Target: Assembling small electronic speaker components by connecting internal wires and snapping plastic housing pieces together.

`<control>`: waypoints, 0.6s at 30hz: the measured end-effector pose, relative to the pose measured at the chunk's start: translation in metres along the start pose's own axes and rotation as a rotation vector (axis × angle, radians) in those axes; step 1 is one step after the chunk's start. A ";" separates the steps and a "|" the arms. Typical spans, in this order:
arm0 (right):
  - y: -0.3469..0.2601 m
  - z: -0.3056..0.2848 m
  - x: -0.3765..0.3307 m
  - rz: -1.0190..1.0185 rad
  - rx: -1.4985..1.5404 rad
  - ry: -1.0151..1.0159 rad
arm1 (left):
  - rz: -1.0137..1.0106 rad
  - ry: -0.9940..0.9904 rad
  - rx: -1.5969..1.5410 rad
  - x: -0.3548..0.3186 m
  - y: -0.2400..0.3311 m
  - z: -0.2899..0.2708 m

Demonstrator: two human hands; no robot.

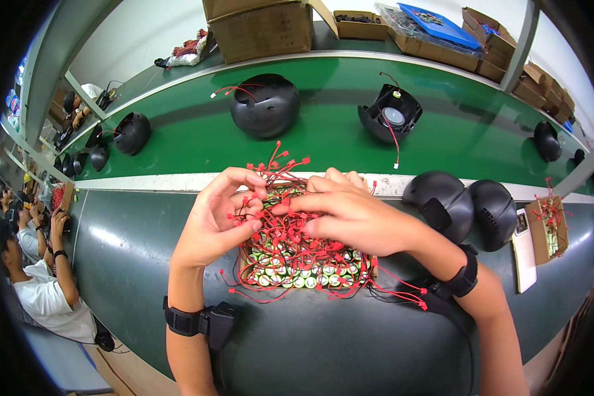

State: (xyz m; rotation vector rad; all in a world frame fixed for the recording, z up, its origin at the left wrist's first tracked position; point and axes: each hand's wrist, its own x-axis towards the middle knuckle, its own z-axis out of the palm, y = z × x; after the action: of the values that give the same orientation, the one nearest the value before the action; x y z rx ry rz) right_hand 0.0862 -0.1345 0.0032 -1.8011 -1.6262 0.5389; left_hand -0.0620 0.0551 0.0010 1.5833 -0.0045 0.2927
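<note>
Close in front of me is a low cardboard box (pixel 375 269) packed with green-wrapped cylindrical batteries (pixel 310 281). A tangle of red and black wire leads (pixel 297 241) with small red plugs covers most of them, and some hang over the sides. My left hand (pixel 223 210) is over the box's left part, its fingers curled among the plugs; what they grip is hidden. From the right, my right hand (pixel 356 214) reaches across the top, palm down, index finger and thumb bent into the wires. Its other fingertips are out of sight behind the hand.
On the green belt (pixel 323 148) stand round black housings (pixel 265 109), one open (pixel 391 115). Right of my box are two black shells (pixel 439 201), a phone (pixel 524 254) and a smaller battery box (pixel 546 228). Cartons (pixel 261 33) line the shelf behind. Other people (pixel 53 297) sit at left.
</note>
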 end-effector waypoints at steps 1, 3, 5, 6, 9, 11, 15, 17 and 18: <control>-0.006 0.002 -0.001 0.046 -0.039 0.007 | 0.020 0.023 0.020 0.001 -0.001 0.001; -0.003 0.009 -0.001 0.001 -0.051 0.084 | 0.007 0.000 -0.005 0.002 0.001 -0.001; -0.003 0.005 0.002 0.070 0.088 0.028 | -0.010 -0.019 -0.027 0.002 0.001 -0.003; -0.002 0.003 0.003 0.075 0.155 0.039 | -0.019 0.013 -0.016 0.002 0.002 -0.003; 0.010 0.007 0.005 0.021 0.288 0.051 | -0.014 -0.029 0.122 -0.001 0.006 -0.007; 0.010 0.003 0.004 0.056 0.329 0.063 | -0.001 -0.108 0.245 -0.002 0.011 -0.007; 0.009 0.001 0.002 -0.107 0.119 0.083 | 0.035 -0.135 0.516 0.001 0.020 0.007; 0.005 0.000 0.001 -0.059 0.053 0.076 | 0.033 -0.127 0.707 0.002 0.026 0.011; 0.005 -0.003 0.001 -0.052 0.089 0.050 | 0.048 -0.138 0.784 0.002 0.028 0.014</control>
State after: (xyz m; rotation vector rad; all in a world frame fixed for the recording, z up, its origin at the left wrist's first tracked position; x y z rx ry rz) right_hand 0.0922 -0.1338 0.0020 -1.6895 -1.5858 0.5304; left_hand -0.0627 0.0403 0.0288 2.3831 -0.0385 0.2313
